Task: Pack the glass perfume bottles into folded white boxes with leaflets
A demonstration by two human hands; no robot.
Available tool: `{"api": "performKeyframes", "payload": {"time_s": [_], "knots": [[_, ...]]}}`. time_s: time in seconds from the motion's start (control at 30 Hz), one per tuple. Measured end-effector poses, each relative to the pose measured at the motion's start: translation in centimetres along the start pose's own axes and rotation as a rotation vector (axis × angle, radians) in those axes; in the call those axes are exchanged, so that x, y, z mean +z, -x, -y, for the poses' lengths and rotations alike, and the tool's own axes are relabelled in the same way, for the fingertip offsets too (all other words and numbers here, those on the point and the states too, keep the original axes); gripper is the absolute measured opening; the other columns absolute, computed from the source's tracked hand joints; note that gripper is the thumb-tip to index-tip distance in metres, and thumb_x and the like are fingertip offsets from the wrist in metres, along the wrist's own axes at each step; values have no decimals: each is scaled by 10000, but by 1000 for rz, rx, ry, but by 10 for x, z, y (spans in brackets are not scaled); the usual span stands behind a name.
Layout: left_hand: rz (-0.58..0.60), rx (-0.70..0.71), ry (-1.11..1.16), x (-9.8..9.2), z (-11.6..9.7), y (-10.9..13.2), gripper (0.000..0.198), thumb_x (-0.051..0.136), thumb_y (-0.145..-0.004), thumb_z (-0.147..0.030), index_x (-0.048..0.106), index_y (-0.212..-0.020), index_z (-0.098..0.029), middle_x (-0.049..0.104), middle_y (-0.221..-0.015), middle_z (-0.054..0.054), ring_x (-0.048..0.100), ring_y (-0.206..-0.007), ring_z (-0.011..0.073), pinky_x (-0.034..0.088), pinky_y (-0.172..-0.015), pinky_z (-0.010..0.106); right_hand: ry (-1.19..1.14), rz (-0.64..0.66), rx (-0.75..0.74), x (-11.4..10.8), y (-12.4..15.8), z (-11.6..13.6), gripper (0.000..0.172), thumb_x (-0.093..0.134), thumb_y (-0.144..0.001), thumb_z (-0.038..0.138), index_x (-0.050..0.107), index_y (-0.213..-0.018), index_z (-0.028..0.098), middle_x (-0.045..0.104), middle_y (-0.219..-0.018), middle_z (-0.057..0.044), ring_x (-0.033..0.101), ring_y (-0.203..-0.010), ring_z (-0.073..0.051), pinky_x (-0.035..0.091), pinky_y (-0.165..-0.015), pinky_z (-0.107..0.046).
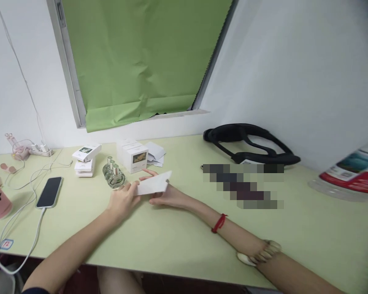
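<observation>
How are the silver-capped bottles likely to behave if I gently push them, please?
The silver-capped bottles appear to be glass, so they may be slippery and fragile. Standing close together, they would probably knock against each other. Their rounded sides suggest one might roll if tipped.

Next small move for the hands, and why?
Probably close the right hand on the white card's right end to steady it: the left hand pinches its left end, while the right thumb and fingers look spread, their contact unclear.
</observation>
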State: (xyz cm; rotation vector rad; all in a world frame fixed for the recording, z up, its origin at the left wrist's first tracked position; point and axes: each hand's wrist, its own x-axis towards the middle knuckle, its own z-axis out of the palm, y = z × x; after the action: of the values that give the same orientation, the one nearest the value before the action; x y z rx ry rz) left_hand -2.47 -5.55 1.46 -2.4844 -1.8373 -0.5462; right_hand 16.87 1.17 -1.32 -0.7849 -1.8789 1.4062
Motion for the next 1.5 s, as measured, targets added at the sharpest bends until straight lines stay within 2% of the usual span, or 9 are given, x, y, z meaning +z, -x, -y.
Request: {"api": "performKeyframes", "payload": {"time_s": [0.2,0.4,0.57,0.7,0.93,1.1,1.3,1.4,1.5], "knots": [[7,72,-84,-3,10,-3,337,523,-932,-269,491,-1267,-242,652,-1082,54,643,-1020,195,517,-674,230,48,-187,-199,6,-3,-1,1019,859,-555,431,351,-1421,257,442,-1361,-142,587,-1026,-243,551,-800,-359],[-88,94,-68,-1,12,-1,396,527,-914,-289,478,-1303,-239,631,-1074,50,649,-950,180,506,-612,223,-165,-226,-60,14,3,14,790,573,-787,638,304,-1432,271,476,-1337,-143,644,-829,-222,535,-457,-271],[-174,182,-45,2,11,1,348,521,-903,-298,505,-1242,-220,632,-1003,39,650,-896,174,496,-587,232,-174,-237,-55,16,4,24,684,549,-773,671,504,-1269,203,552,-1262,-133,651,-781,-219,552,-464,-284],[-223,179,-40,4,12,0,301,517,-908,-343,510,-1188,-231,625,-1039,37,650,-874,155,462,-530,214,-148,-358,-15,17,2,26,646,532,-757,722,650,-1085,178,601,-1218,-122,642,-871,-245,553,-483,-266],[-126,84,-58,1,20,-4,353,557,-895,-368,518,-1223,-243,622,-1105,37,661,-904,164,488,-577,215,-188,-518,37,7,-6,18,589,548,-747,674,724,-976,160,700,-1006,-120,665,-776,-254,556,-496,-306],[-99,31,-44,0,20,-5,345,521,-920,-416,566,-1201,-222,678,-1028,65,678,-913,193,505,-660,239,-258,-505,57,3,-7,13,409,584,-786,508,691,-1041,207,639,-1180,-96,691,-769,-239,569,-494,-302],[-142,-17,-52,4,15,-3,442,453,-939,-487,578,-1200,-153,701,-785,90,692,-734,219,479,-588,256,-228,-343,-9,11,1,24,618,528,-837,543,478,-1394,279,466,-1432,-93,688,-710,-184,555,-473,-270],[-136,89,-22,4,15,-1,425,371,-982,-436,534,-1276,-176,713,-838,78,695,-747,191,487,-599,240,-179,-232,-32,14,4,27,837,595,-786,569,268,-1515,321,317,-1530,-121,670,-665,-148,552,-496,-268],[-110,257,-4,2,13,0,411,283,-1012,-357,504,-1320,-198,718,-928,77,697,-822,175,518,-666,245,-145,-218,-60,18,5,25,1049,724,-698,526,125,-1541,351,204,-1568,-134,655,-749,-154,537,-502,-237]]}}
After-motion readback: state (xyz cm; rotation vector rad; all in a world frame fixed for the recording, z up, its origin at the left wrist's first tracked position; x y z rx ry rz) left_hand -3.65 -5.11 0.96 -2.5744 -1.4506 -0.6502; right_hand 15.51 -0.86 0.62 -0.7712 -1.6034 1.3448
